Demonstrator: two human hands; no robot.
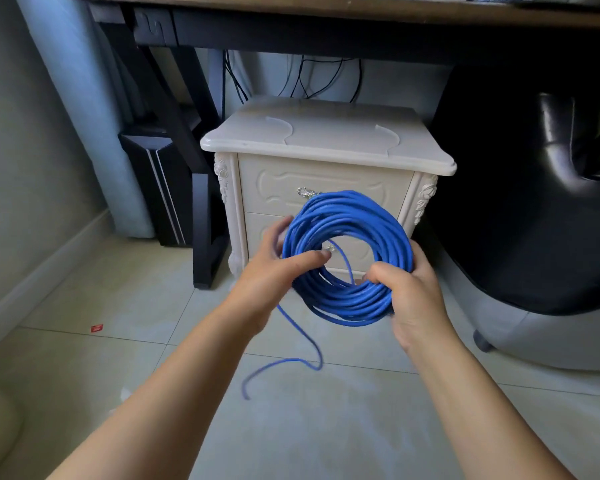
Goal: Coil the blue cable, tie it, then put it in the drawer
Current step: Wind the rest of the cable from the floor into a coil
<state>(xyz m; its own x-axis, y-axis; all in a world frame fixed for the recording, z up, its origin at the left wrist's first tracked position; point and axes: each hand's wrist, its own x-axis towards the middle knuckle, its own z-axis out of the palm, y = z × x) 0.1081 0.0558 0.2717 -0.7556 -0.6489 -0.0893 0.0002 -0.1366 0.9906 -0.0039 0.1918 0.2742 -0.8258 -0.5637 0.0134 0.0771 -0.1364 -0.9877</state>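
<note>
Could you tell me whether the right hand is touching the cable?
Touching. The head view shows the right hand gripping the cable at its lower right, thumb over the strands.

The blue cable (388, 237) was wound in a round coil, upright before the closed cream drawers (278, 188), one loose end hanging down.

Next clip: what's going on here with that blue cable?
A person holds a mostly wound coil of blue cable in front of a cream bedside cabinet. The right hand grips the coil's lower right side. The left hand, slightly blurred, holds its left side with the thumb across the front. A loose tail hangs down toward the tiled floor. No tie is visible, and both drawers are closed.
</note>
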